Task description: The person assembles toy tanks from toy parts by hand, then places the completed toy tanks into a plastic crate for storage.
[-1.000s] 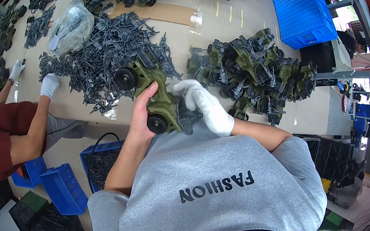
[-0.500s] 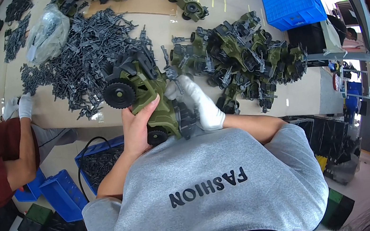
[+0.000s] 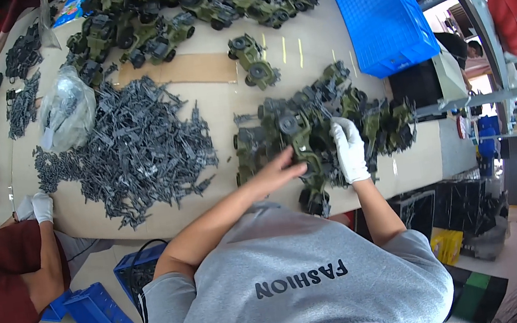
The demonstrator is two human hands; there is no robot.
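Observation:
My bare left hand [image 3: 277,173] is open, its fingers stretched to the right against the near side of a pile of toy jeeps. An olive-green toy jeep [image 3: 298,145] with dark wheels lies there, between my two hands. My right hand [image 3: 351,153], in a white glove, rests at the pile's right part with its fingers extended and nothing visibly gripped. Its fingertips touch or hover over the jeeps; I cannot tell which. Left of my hands spreads a heap of small grey plastic gun parts [image 3: 142,145].
A clear plastic bag [image 3: 67,110] lies by the heap. A lone toy jeep [image 3: 253,60] stands beside a cardboard strip [image 3: 178,70], with many more jeeps [image 3: 182,9] behind. A blue crate [image 3: 379,9] sits at far right. At left works a person in a dark red shirt [image 3: 14,271].
The large toy jeep has left my left hand and the spot before my chest. Both hands have moved right to the jeep pile. The view has shifted, showing more of the table's far side.

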